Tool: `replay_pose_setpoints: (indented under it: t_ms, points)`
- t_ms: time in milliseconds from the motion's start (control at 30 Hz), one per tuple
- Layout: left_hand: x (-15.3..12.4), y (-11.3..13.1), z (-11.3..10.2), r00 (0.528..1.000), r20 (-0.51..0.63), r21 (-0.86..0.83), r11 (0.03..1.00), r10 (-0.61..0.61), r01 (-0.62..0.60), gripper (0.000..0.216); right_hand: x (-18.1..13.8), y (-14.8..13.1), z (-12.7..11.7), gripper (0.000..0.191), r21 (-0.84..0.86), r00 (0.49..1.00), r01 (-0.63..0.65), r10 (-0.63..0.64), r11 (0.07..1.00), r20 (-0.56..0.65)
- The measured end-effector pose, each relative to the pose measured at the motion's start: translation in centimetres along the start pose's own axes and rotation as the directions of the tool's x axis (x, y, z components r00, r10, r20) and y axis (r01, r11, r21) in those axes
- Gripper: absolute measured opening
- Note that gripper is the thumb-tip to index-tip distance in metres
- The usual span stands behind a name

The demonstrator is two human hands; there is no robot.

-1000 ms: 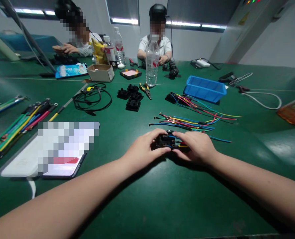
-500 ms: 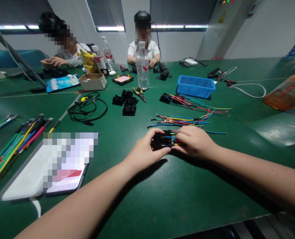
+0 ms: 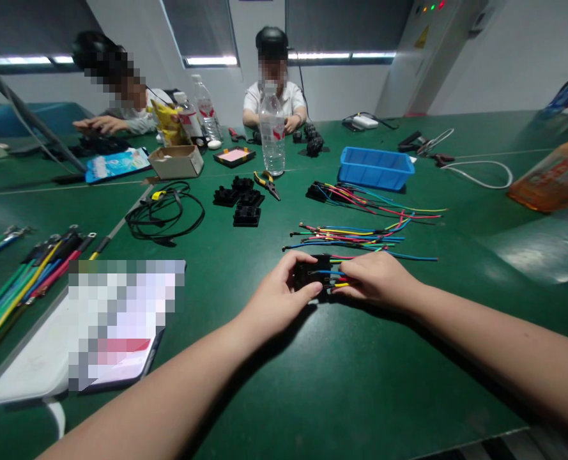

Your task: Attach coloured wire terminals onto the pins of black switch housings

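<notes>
My left hand [image 3: 278,292] is closed round a small black connector block [image 3: 312,272] resting on the green table [image 3: 284,377]. My right hand [image 3: 377,280] is closed on the coloured wires [image 3: 334,275] that run out of the block's right side. Just beyond both hands lies a loose bundle of coloured wires [image 3: 355,235]. A second wired black block [image 3: 318,191] with long wires lies further back.
Several black connector blocks [image 3: 241,198], pliers [image 3: 266,184], a water bottle [image 3: 271,137], a blue bin [image 3: 376,168], a black cable coil [image 3: 165,211] and a cardboard box [image 3: 176,161] lie ahead. A phone [image 3: 111,338] and thick cables [image 3: 20,287] lie left. Two people sit across the table.
My hands stay on the block and wires with only small finger shifts. The view has tilted and shifted slightly, so everything on the table sits a little differently.
</notes>
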State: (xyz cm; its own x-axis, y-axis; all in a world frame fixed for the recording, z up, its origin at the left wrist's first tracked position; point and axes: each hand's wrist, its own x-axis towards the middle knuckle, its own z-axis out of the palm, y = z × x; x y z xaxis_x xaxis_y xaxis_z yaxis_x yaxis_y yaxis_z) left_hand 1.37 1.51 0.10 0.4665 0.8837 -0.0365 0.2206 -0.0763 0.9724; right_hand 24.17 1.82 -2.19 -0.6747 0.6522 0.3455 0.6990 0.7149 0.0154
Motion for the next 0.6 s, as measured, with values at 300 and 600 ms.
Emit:
replay_pose_setpoints:
  t_ms: [300, 600]
  points:
    - [-0.22, -0.35, 0.0, 0.998, -0.063, 0.043, 0.999, 0.011, -0.008, 0.019, -0.1, 0.25, 0.11, 0.033, 0.059, 0.998, -0.019, 0.015, 0.998, 0.062]
    - [-0.33, -0.47, -0.17, 0.986, -0.164, 0.048, 0.998, 0.041, -0.034, 0.012, -0.12, -0.38, -0.35, 0.037, -0.067, 0.995, -0.095, 0.093, 0.993, -0.029]
